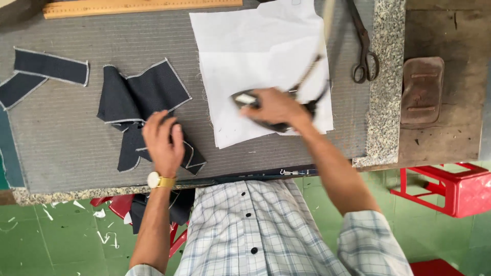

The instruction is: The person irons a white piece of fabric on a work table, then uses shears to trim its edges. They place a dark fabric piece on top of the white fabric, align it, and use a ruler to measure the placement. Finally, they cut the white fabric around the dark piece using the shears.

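A: Wristwatch (160, 180), gold band, sits nearest the viewer on the left arm. Just beyond it the left hand (162, 142) lies flat, fingers spread, pressing on the dark fabric pieces (146, 105) without clutching them.

B: And the right hand (276, 107)?

A: Right of the dark fabric pieces, closed around the handle of a dark iron (266, 112). The iron rests on the white cloth (261, 61), near that cloth's close edge. Its cord (312, 71) blurs away toward the far side.

B: Step in hand, as you judge it?

A: Pressing, I'd say. The white cloth is under the iron while the dark cut pieces are held ready beside it. I can't tell whether the sole is flat down or slightly lifted; there's motion blur.

B: What does the next move call for?

A: Likely a steady glide across the white cloth, minding the cord, with the left hand kept clear of the hot sole. The dark pieces overlap and curl at their edges, so they'd need flattening first.

B: Farther out?

A: Left of the dark fabric pieces, two more dark strips (48, 66). Beyond them, at the far table (66, 148) edge, a wooden ruler (138, 7). Far right of the white cloth, scissors (364, 48) lie on the speckled stone strip (386, 92).
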